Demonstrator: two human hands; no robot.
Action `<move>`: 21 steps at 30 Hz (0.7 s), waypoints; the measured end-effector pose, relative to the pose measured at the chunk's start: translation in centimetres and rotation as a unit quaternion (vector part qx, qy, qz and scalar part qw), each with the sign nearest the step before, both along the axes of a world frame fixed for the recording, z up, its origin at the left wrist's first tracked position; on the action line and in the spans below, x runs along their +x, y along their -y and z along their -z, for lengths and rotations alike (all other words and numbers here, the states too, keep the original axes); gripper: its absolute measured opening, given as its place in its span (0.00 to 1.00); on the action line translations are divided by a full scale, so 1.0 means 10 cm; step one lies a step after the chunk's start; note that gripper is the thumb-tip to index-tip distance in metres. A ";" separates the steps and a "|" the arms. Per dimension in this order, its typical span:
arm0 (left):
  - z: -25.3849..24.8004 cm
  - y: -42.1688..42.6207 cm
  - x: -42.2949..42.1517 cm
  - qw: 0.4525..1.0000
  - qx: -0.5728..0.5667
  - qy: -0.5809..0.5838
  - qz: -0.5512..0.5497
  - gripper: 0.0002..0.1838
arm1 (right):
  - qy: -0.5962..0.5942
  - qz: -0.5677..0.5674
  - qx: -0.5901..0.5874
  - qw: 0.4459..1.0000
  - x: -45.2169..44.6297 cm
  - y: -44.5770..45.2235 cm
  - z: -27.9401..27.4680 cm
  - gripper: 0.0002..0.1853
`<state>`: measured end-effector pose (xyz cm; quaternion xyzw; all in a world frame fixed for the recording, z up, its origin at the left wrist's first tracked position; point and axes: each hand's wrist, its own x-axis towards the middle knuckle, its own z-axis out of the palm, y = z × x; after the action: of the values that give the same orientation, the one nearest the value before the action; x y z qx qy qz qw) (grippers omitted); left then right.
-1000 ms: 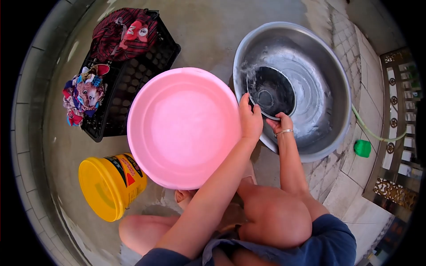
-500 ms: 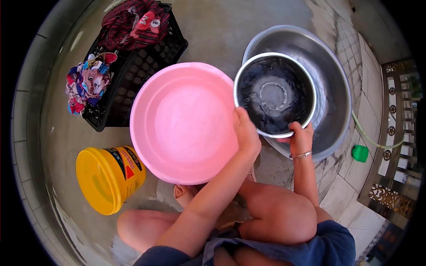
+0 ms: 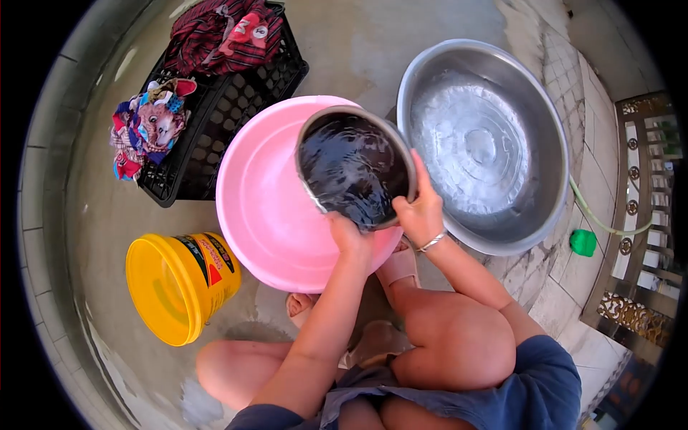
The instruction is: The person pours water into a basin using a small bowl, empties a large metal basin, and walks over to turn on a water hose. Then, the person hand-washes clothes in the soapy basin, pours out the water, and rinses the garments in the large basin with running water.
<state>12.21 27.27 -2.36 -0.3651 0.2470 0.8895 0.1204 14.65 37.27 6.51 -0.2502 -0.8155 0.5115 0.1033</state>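
Observation:
A small metal basin [image 3: 355,168] full of water is held above the right part of the pink basin [image 3: 261,208], its rim tilted a little. My left hand [image 3: 351,233] grips its near edge, thumb over the rim. On its right side my right hand [image 3: 421,204], with a bracelet at the wrist, holds the rim and wall. The large metal basin [image 3: 484,147] stands to the right with shallow water inside. Both hands' undersides are hidden.
A black crate [image 3: 215,132] at the upper left bears a dark red striped cloth [image 3: 215,39] and a colourful printed cloth [image 3: 150,129]. Nearer stands a yellow bucket [image 3: 183,287]. At the right are a green object [image 3: 583,242], a hose [image 3: 595,217] and a metal gate [image 3: 634,208].
The small metal basin has come out of the large one, full of water, and moved left over the pink basin. Both my hands have moved left with it.

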 end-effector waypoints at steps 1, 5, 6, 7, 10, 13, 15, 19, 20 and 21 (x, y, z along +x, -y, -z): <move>0.04 -0.01 -0.03 1.000 0.003 0.013 0.003 0.21 | -0.016 -0.022 0.007 1.000 -0.02 0.03 -0.03 0.38; -0.13 -0.09 -0.12 0.990 0.098 -0.072 0.067 0.22 | -0.157 -0.107 0.140 0.972 -0.14 0.06 -0.06 0.38; -0.23 -0.15 -0.23 0.975 0.130 -0.157 0.091 0.22 | -0.155 -0.104 0.141 0.972 -0.14 0.09 -0.08 0.38; -0.30 -0.19 -0.32 0.960 0.153 -0.209 0.109 0.22 | -0.152 -0.129 0.245 0.949 -0.14 0.12 -0.15 0.35; -0.23 -0.30 -0.42 0.919 0.226 -0.284 0.150 0.21 | -0.167 -0.172 0.391 0.889 -0.13 0.07 -0.27 0.25; 0.04 -0.42 -0.41 0.908 0.240 -0.274 0.208 0.20 | -0.272 -0.171 0.395 0.861 -0.10 -0.13 -0.35 0.21; 0.13 -0.61 -0.44 0.914 0.213 -0.231 0.256 0.20 | -0.262 -0.049 0.294 0.918 -0.08 -0.37 -0.25 0.24; -0.47 -1.00 -0.35 0.901 0.042 -0.091 0.422 0.16 | -0.242 0.199 0.147 0.938 0.12 -1.25 0.05 0.33; -0.48 -1.04 -0.31 0.894 0.016 -0.061 0.443 0.17 | -0.242 0.225 0.203 0.922 0.20 -1.49 0.13 0.34; -0.47 -1.04 -0.28 0.896 0.014 -0.062 0.440 0.17 | -0.139 0.291 0.248 0.914 0.32 -1.68 0.18 0.35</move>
<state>9.42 37.66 2.32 -0.1617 0.3768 0.7697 0.4894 17.88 54.04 4.72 -0.3693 -0.7847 0.2700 0.4183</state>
